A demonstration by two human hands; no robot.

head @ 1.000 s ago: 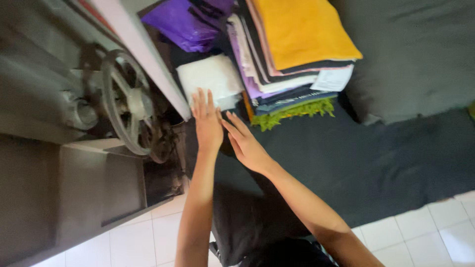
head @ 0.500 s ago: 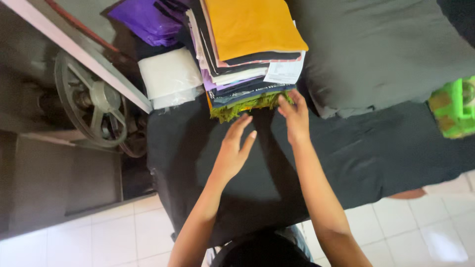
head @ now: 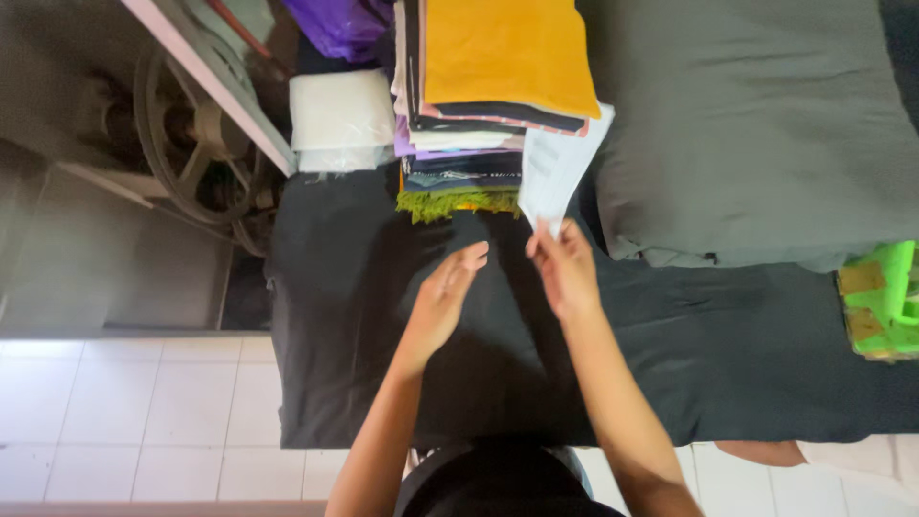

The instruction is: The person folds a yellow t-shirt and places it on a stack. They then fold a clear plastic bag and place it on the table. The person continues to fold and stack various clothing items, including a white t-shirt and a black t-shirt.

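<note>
white paper sheet [head: 553, 168] is pinched at its lower edge by the right hand [head: 567, 270], fingers closed on it; its upper part is tucked into the stack of folded cloths [head: 479, 105], just under the orange cloth [head: 503, 50] on top. the left hand [head: 442, 299] is held flat and open over the black cloth [head: 383, 383], nothing gripped; whether it touches the cloth cannot be told. a green fringed piece [head: 450, 203] is seen at the stack's base. a white folded bundle [head: 340, 120] lies beside the stack, a grey cushion [head: 756, 124] on the other side, and a green object [head: 881, 297] at the edge.
</note>
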